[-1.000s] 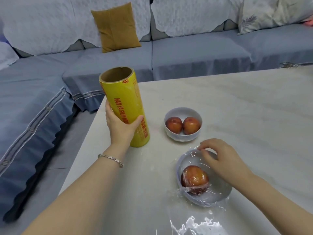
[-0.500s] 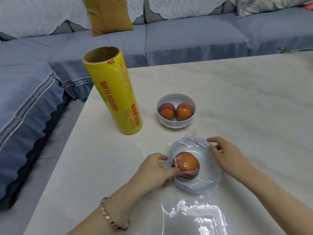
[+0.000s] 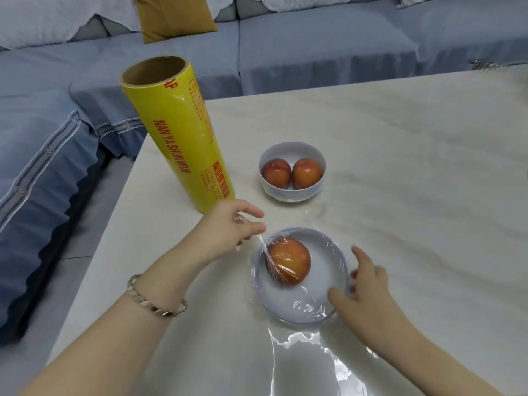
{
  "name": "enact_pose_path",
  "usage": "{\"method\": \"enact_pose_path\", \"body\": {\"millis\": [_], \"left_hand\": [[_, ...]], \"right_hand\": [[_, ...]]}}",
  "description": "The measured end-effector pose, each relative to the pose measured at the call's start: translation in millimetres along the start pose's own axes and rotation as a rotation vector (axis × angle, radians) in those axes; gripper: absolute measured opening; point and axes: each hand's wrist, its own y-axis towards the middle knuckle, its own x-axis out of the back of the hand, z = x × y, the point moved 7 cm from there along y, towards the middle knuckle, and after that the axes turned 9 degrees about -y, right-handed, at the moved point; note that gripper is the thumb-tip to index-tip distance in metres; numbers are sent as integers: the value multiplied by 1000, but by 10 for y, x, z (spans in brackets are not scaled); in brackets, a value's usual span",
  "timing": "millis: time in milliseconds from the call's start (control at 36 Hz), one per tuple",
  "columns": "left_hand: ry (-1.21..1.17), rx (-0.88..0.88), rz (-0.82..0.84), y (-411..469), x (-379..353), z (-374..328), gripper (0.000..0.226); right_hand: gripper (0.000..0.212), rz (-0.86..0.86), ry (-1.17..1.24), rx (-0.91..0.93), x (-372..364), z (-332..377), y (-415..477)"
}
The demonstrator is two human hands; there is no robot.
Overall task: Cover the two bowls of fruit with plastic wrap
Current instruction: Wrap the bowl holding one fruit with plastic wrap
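The near bowl [image 3: 303,317] holds one red fruit [image 3: 288,265] and has plastic wrap [image 3: 320,261] stretched over it. My left hand [image 3: 228,231] is just left of its rim and pinches a strand of the wrap, pulled taut off the edge. My right hand [image 3: 368,287] holds the bowl's right front rim, thumb on the film and fingers against the outer wall. Farther back, the far bowl [image 3: 291,195] holds two red fruits [image 3: 292,172], uncovered. A yellow roll of plastic wrap [image 3: 177,138] stands upright to the left.
A loose tail of wrap [image 3: 308,355] lies crumpled on the marble table [image 3: 414,181] between the near bowl and me. The table's left edge is close to the roll. A blue sofa [image 3: 314,52] with a mustard cushion [image 3: 174,15] runs behind and to the left.
My left hand has let go of the roll and come to the near bowl's left rim, now pinching the wrap. My right hand slid along the rim toward me.
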Motion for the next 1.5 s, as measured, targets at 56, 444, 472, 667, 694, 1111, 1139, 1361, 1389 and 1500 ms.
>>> {"method": "enact_pose_path", "body": {"millis": [56,444,472,667,694,1111,1139,1361,1389,1500], "left_hand": [[-39,5,60,-22,-14,-3,15],[-215,-44,-28,-171,-19,133,16],[-198,-38,-32,-181,-24,145,13],[-98,49,-38,-207,-51,219,26],[-101,58,-48,-210,-26,211,29],[-10,-170,-212,-355,-58,71,40],[10,-174,-204,-355,-80,67,40],[113,-136,-46,-365,-314,74,35],[115,-142,-29,-367,-338,73,34],[56,-136,36,-396,-418,67,31]], "right_hand": [[61,-127,-118,193,157,236,78],[19,284,-238,701,57,1075,749],[18,279,-167,662,108,1047,765],[23,196,-81,628,147,896,787],[22,175,-119,649,139,913,776],[33,142,-316,754,339,1049,687],[33,142,-278,749,367,1048,683],[30,122,-265,734,409,941,651],[30,120,-258,736,413,926,645],[28,89,-256,724,401,896,648]]}}
